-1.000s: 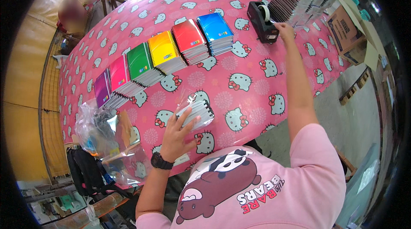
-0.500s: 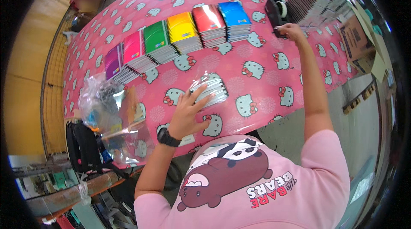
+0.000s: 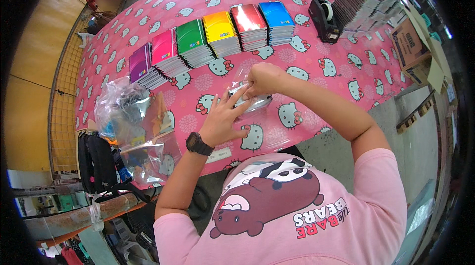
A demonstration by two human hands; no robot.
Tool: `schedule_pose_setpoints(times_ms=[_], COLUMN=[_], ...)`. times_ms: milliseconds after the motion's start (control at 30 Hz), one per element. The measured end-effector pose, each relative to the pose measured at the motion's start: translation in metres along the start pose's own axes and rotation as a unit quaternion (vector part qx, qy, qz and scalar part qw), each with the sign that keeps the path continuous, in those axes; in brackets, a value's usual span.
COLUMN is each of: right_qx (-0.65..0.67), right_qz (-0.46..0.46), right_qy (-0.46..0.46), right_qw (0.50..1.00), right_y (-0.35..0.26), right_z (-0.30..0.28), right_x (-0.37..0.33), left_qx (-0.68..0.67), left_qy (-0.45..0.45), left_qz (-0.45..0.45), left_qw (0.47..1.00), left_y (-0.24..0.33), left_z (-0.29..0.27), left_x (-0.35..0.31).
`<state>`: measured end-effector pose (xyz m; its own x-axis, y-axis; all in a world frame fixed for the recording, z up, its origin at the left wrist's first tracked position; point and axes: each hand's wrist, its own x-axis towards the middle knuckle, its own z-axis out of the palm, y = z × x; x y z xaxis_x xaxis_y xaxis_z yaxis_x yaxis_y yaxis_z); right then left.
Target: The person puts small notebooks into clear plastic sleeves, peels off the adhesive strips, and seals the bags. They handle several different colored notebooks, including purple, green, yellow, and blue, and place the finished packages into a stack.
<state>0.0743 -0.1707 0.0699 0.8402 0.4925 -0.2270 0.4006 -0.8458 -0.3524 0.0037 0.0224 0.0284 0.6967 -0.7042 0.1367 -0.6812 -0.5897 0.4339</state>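
Note:
In front of me on the table lies a small stack of spiral notebooks [image 3: 261, 105] in a clear plastic wrapper, partly hidden by my hands. My left hand [image 3: 220, 121] is open, its spread fingertips resting on the near left part of the package. Over the package's far side, my right hand [image 3: 265, 78] is closed with its fingertips down against the plastic; whatever it pinches is too small to make out. A black tape dispenser [image 3: 326, 30] with a pale roll stands farther off to the right.
Purple, pink, green, yellow, red and blue notebook stacks [image 3: 217, 30] form a row behind the package. Clear plastic bags [image 3: 123, 109] lie at left, by a black bag [image 3: 96, 161]. Tall notebook piles [image 3: 354, 5] and a cardboard box [image 3: 409, 45] are at right.
My right hand has moved from the tape dispenser leftward and nearer, onto the wrapped notebooks. My left hand stays on the package.

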Motion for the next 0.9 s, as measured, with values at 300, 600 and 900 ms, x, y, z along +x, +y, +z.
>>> schedule_pose_setpoints(times_ms=[300,600,900], right_qx=[0.095,0.259,0.508], right_qz=[-0.034,-0.244,-0.005], right_qy=[0.051,0.248,0.1], right_qw=[0.994,0.901,0.856], right_y=[0.08,0.006,0.059], right_z=[-0.007,0.033,0.06], right_x=[-0.044,-0.062,-0.009], left_qx=[-0.013,-0.083,-0.352], left_qy=[0.194,0.335,0.265], left_qz=[-0.005,-0.014,-0.223], left_qw=[0.981,0.939,0.87], left_y=[0.0,0.011,-0.033], left_z=[0.019,0.044,0.027], left_x=[-0.002,0.016,0.032])
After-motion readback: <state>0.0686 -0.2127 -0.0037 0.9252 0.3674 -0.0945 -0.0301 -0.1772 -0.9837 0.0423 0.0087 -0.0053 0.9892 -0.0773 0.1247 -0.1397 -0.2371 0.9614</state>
